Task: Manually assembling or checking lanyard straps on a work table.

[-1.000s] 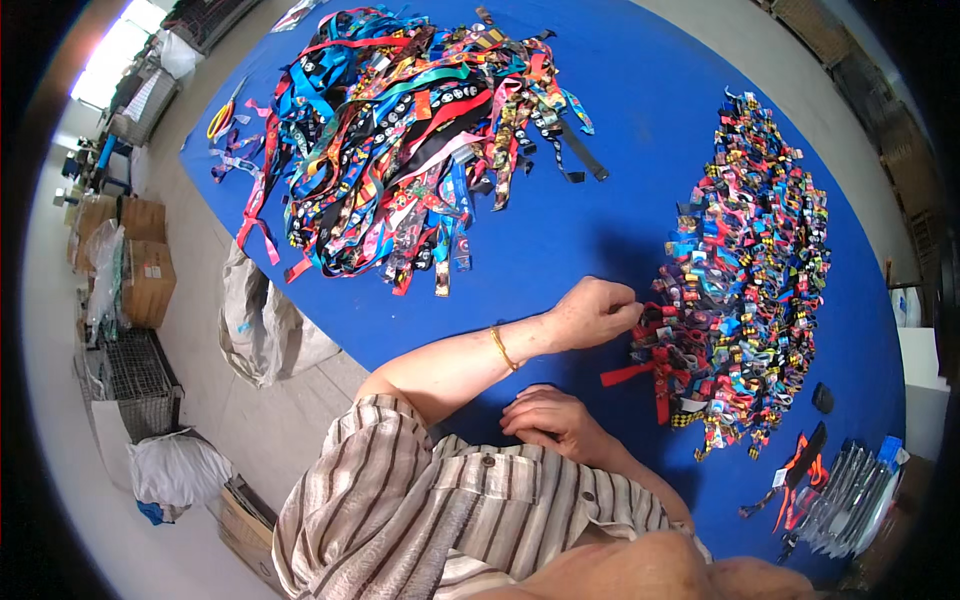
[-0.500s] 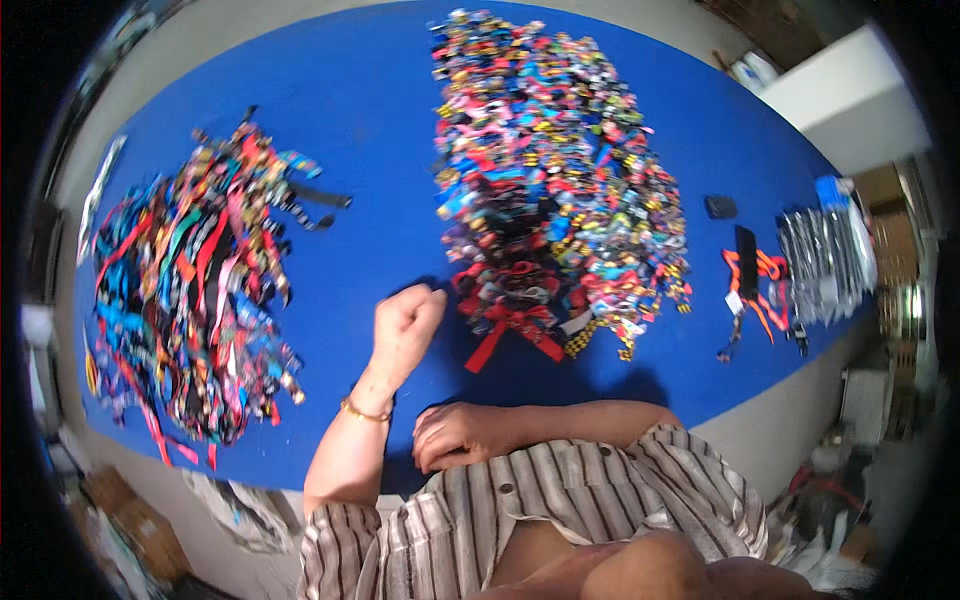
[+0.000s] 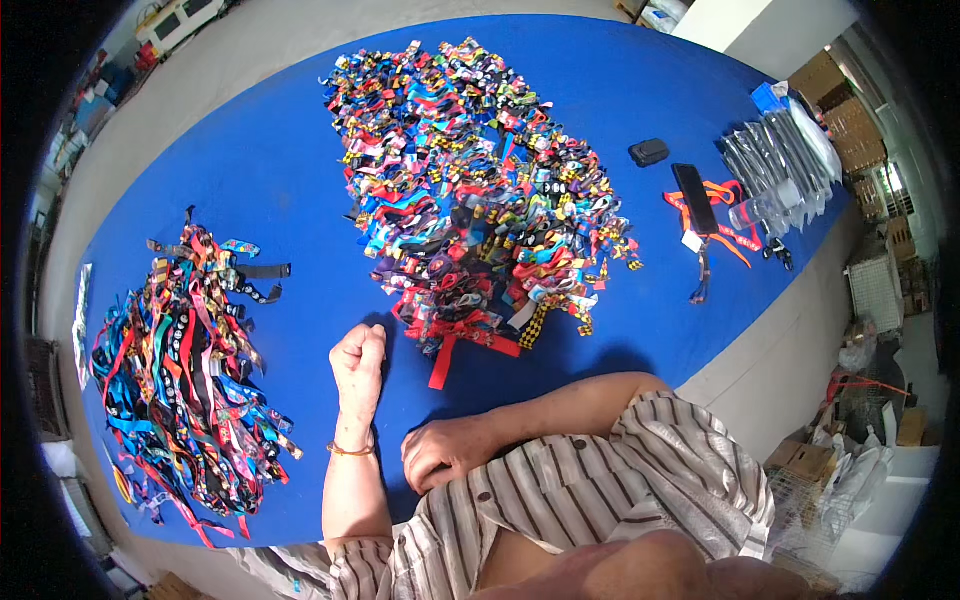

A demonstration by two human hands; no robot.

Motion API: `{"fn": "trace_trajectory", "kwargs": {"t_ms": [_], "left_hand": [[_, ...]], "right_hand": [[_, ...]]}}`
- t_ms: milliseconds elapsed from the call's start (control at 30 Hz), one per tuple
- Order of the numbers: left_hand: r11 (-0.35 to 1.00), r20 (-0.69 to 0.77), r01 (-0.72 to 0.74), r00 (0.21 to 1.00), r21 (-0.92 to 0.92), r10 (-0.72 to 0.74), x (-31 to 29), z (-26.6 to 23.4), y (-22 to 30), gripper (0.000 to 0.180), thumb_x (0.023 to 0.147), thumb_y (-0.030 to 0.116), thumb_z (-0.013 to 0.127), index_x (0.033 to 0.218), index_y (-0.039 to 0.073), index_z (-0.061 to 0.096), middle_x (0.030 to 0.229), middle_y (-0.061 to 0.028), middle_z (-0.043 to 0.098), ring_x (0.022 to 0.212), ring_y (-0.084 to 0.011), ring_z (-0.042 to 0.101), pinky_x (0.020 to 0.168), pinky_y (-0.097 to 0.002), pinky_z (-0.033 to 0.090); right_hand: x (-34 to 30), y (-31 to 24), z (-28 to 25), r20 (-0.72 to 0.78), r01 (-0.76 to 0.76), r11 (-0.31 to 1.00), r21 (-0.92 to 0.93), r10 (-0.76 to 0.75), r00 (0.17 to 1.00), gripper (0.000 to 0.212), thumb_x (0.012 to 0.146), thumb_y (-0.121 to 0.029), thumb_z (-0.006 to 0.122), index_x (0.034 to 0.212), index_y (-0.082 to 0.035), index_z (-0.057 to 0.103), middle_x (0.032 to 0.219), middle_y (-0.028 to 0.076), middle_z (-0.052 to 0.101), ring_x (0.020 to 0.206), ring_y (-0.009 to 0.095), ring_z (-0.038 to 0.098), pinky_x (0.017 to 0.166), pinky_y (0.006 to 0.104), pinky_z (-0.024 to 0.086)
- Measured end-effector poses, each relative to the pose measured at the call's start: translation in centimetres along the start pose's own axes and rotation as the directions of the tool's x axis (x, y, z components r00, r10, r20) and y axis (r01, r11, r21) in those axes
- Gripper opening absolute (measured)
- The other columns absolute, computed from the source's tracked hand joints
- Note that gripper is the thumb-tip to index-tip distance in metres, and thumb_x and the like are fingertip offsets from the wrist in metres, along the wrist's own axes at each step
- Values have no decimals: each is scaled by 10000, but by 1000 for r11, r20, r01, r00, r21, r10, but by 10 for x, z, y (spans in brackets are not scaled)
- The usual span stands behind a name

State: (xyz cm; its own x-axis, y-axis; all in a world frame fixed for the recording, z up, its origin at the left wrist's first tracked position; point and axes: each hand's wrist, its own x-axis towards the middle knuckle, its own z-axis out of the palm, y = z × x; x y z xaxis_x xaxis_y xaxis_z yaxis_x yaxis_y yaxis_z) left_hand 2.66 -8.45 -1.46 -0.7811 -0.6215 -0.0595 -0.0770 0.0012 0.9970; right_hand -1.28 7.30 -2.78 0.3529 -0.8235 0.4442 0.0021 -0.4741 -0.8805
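Note:
My left hand (image 3: 358, 362) is closed in a fist, thumb uppermost, on the blue table; nothing shows in it. Nearest to it is a big heap of folded, colourful patterned straps (image 3: 470, 190), whose closest end has a loose red strap (image 3: 441, 362). My right forearm lies across in front of my body. At its end my right hand (image 3: 440, 455) rests at the table's near edge with fingers curled under, holding nothing visible. To the left lies a looser pile of long printed straps (image 3: 185, 385), apart from both hands.
On the right side of the blue table (image 3: 270, 130) lie a black phone (image 3: 694, 198), a small black case (image 3: 649, 152), an orange strap harness (image 3: 735, 238), a clear bottle (image 3: 765, 208) and plastic-wrapped grey packs (image 3: 775, 155). Cardboard boxes (image 3: 855, 135) stand beyond the right edge.
The view has swung, so the heaps and the right-side items sit further left in the picture. Both hands keep nearly the same pose, the left fist still beside the big heap.

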Motion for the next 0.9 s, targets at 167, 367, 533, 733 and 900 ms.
{"fn": "trace_trajectory", "kwargs": {"t_ms": [167,367,533,733,900], "left_hand": [[996,3,29,1000,-85,-29,4,-3,-1,395,936,92,566,584,118,390,583,70,402,549,-31,313,504,-231,258],[995,5,6,1000,-101,-6,5,-3,-6,401,941,121,570,579,136,398,568,80,373,513,-19,286,467,-220,220],[993,34,-59,997,-101,63,8,-8,-16,370,973,191,558,627,159,430,549,84,382,439,-20,273,405,-220,185],[988,24,-86,996,-132,90,10,-9,-21,372,980,201,561,631,165,438,546,84,389,443,-16,273,407,-210,182],[992,14,-61,998,-113,62,5,-1,-9,410,977,176,548,597,145,394,565,82,373,493,-16,273,449,-212,195]], "right_hand": [[0,1,4,8,16,998,-65,-15,1000,98,876,-95,611,795,-52,646,849,70,670,841,264,630,848,411,463],[-2,-1,8,-4,2,994,-110,-3,1000,106,855,-91,597,777,-46,652,839,82,679,844,278,634,845,416,463],[-4,0,13,6,47,986,-159,-47,999,95,835,-86,596,774,-42,654,834,90,680,841,285,632,847,426,461],[-6,0,15,-15,86,976,-201,-91,996,65,813,-60,606,777,-39,655,832,93,678,840,286,632,840,419,465],[-10,-1,16,-22,95,968,-231,-103,994,65,818,-69,616,781,-39,661,836,92,678,842,283,632,840,418,466]]}}
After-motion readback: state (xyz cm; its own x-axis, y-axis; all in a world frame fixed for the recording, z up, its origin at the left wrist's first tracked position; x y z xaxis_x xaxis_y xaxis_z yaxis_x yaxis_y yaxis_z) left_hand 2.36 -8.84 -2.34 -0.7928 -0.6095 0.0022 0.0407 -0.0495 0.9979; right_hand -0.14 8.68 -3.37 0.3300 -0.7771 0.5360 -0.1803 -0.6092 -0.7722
